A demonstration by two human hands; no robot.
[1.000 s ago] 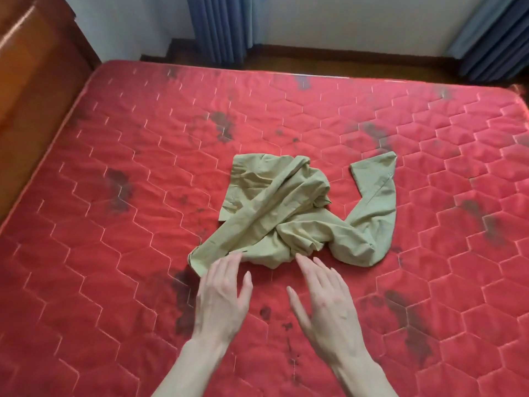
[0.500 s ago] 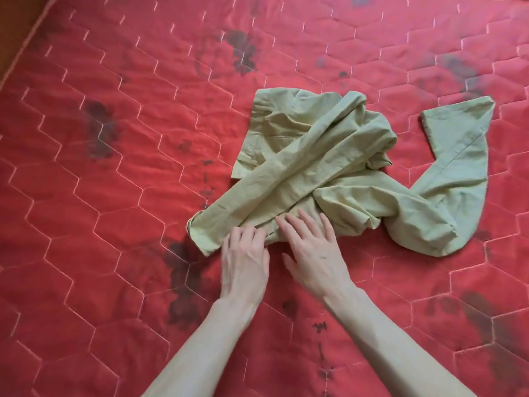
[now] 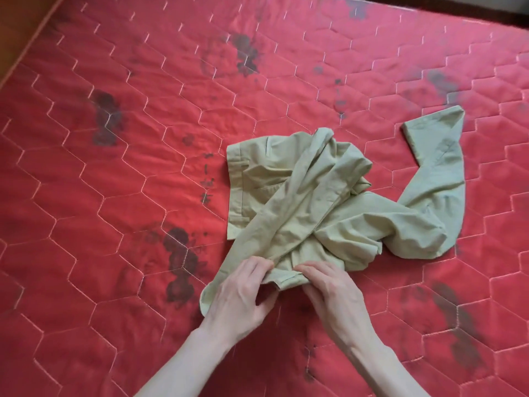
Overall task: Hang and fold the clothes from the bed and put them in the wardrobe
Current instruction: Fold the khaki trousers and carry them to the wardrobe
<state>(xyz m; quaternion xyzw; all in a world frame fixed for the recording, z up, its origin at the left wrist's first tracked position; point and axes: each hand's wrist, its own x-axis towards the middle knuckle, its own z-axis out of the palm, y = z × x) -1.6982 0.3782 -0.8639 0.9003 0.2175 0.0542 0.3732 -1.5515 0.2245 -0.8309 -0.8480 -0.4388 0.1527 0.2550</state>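
1. While the crumpled green trousers [image 3: 329,202] lay on the red mattress [image 3: 114,196], we had their near edge right under our fingers, the bulk running away and rightward, one leg trailing far right.
2. Our left hand [image 3: 240,293] and right hand [image 3: 332,293] sat side by side, equally near.
3. Both sets of fingers were curled, pinching that near hem.
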